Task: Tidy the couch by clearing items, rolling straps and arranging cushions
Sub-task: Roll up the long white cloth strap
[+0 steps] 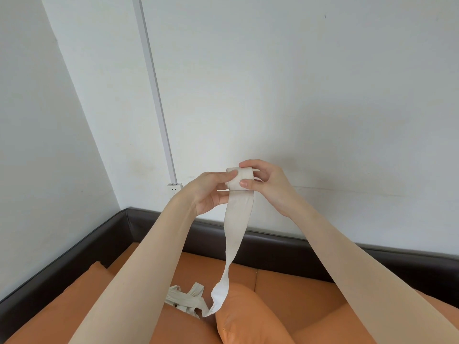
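- Left hand (211,192): fingers curled, pinching the left end of the roll (240,180), held up before the wall (323,95).
- Right hand (265,184): thumb and fingers curled round the roll's right end.
- Strap (237,234): hangs from the roll down to a loose pile (185,300) on the couch (285,286).
- Cushion (248,321): orange, touching the pile's right side.

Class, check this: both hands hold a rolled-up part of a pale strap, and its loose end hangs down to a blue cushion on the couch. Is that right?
Not quite. The head view shows the cushion is orange, not blue. The rest stands: the left hand and right hand hold the roll of the strap, whose end hangs down to it.
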